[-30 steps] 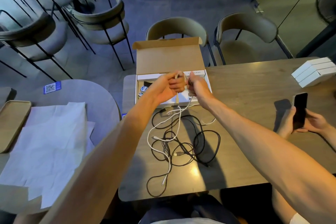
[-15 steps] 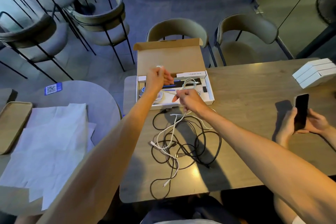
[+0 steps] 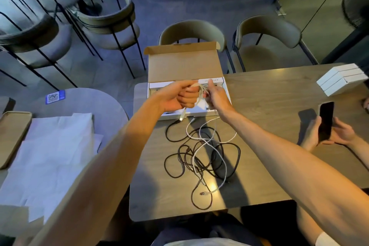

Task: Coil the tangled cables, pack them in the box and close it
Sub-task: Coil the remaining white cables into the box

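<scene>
**Head view: white cable half coiled above the open box**

The left hand (image 3: 179, 99) is closed in a fist round a few loops of the white cable (image 3: 207, 141), with one connector hanging just below it. The right hand (image 3: 216, 97), close beside it, seems to pinch the same cable between fingertips, though its fingers face away and the hold is only partly visible. Both hands hover over the open box (image 3: 184, 64), whose lid stands upright at the far edge of the table (image 3: 269, 106). The rest of the white cable trails down onto the table, where it crosses through the tangled black cables (image 3: 239, 153) nearer the person.

The step in hand looks like winding the white cable, and the task is at an early stage: nothing black is coiled yet. To do it well, the right hand should feed slack slowly and let the cable slide through its fingers, so each turn matches the loops already held. Where white passes under black, it is better to lift and free it than to tug, since pulling would likely tighten the knot or drag the heap toward the box.
</scene>
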